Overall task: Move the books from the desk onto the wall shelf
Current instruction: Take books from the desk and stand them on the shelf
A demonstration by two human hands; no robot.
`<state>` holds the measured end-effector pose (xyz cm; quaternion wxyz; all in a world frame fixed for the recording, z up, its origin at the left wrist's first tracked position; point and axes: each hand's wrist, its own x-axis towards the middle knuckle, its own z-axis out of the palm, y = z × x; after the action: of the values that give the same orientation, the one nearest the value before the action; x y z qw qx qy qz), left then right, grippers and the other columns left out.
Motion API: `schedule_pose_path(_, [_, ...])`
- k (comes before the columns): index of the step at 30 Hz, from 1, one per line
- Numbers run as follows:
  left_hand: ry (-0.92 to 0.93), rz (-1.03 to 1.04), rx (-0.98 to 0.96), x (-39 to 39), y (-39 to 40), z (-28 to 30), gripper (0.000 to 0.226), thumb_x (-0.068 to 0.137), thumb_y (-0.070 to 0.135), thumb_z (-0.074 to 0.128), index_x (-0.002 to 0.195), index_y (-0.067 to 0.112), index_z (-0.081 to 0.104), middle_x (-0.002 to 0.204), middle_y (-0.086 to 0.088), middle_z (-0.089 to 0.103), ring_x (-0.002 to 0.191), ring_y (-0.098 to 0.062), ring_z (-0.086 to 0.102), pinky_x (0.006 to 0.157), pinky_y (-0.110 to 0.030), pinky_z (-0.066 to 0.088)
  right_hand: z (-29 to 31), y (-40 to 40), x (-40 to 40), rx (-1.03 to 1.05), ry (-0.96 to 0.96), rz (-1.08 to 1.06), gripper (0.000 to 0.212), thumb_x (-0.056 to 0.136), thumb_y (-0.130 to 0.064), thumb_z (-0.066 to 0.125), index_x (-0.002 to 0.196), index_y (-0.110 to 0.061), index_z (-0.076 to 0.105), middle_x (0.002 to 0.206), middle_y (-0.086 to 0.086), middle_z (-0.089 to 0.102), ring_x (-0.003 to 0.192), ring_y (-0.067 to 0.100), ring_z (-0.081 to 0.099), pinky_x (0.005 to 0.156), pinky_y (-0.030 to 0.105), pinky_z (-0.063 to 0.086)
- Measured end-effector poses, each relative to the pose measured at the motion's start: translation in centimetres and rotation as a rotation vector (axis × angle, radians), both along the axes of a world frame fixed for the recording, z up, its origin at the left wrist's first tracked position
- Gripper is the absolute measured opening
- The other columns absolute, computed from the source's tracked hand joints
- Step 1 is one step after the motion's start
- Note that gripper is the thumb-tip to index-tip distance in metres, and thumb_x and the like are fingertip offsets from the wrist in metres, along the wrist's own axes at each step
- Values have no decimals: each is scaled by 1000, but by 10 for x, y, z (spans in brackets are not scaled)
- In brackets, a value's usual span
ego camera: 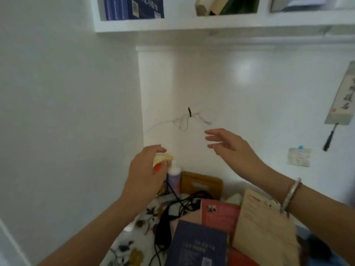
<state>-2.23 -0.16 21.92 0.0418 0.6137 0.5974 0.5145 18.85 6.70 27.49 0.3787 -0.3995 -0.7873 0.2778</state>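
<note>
Both my hands hang in the air above the desk and hold nothing. My left hand [145,170] has loosely curved fingers. My right hand [228,144] has its fingers spread and pointing left. Below them on the desk lie a dark blue book [197,244], a red book [219,212] and a tan book [263,227]. The white wall shelf [192,23] runs along the top. A blue book [132,7] stands in its left bay, and pale leaning books [211,4] fill the middle bay.
Black cables [172,206] and a white bottle [173,176] lie on the floral desk cloth [130,244]. A brown box [201,186] stands at the back. A scroll [343,93] and a note [299,156] hang on the right wall.
</note>
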Motion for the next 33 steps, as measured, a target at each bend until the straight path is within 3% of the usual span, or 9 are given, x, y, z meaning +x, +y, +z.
schedule_pose_path(5, [-60,-45,-262,35,-6,-91,24,89,14,58,111,24,54,109,6,57,105,-12,54,85,-17,43,-91,0,29,-259,-96,-131,24,91,-16,51,108,-29,61,114,-1,66,107,18,62,96,36,49])
schedule_pose_path(8, [37,-74,-523,51,-8,-150,41,89,29,59,129,21,48,128,2,51,120,-16,49,99,-30,41,-136,3,39,-508,-194,-226,22,92,-23,46,109,-25,61,110,3,66,104,22,63,92,38,51])
schedule_pose_path(12, [-50,-190,-781,74,-15,-199,59,90,38,58,143,25,35,149,4,33,134,-15,37,107,-27,35,-177,1,48,-917,-230,-263,32,95,-19,48,123,-7,54,127,16,58,117,32,57,84,38,54])
schedule_pose_path(16, [-81,-265,-911,90,-16,-227,67,90,39,59,148,26,26,158,4,16,146,-14,15,115,-29,25,-214,0,54,-1228,-160,-293,44,83,-29,63,121,-15,46,119,9,51,114,40,54,68,42,53])
schedule_pose_path(19, [-99,-281,-982,93,-14,-238,72,89,45,58,148,29,22,160,0,4,147,-17,10,119,-40,17,-235,4,55,-1302,-12,-313,32,76,-16,64,104,-6,53,98,15,63,85,37,67,65,49,59])
schedule_pose_path(22, [-102,-283,-1009,93,-14,-241,74,87,49,58,148,32,19,160,0,-3,147,-20,4,120,-42,12,-242,1,47,-1332,195,-367,7,82,-3,50,76,-7,49,61,12,58,44,22,59,44,25,51])
schedule_pose_path(24, [-150,-278,-1013,92,-14,-242,77,84,54,59,148,34,20,160,3,-4,147,-20,2,120,-43,13,-247,-1,40,-1315,191,-389,3,84,-11,54,82,-9,53,63,9,60,48,20,58,45,22,45])
schedule_pose_path(29, [-322,-278,-1062,84,-20,-244,96,71,70,60,149,35,17,160,9,-6,147,-17,-8,119,-45,14,-241,2,19,-1091,-87,-296,36,89,-34,59,115,-9,54,101,14,67,71,24,65,56,29,52])
schedule_pose_path(33, [-371,-310,-1075,86,-26,-232,110,70,70,61,151,28,1,159,10,-8,147,-12,-1,118,-36,19,-212,9,1,-961,-313,-134,30,91,-27,55,111,-6,57,93,15,68,65,25,69,54,34,60])
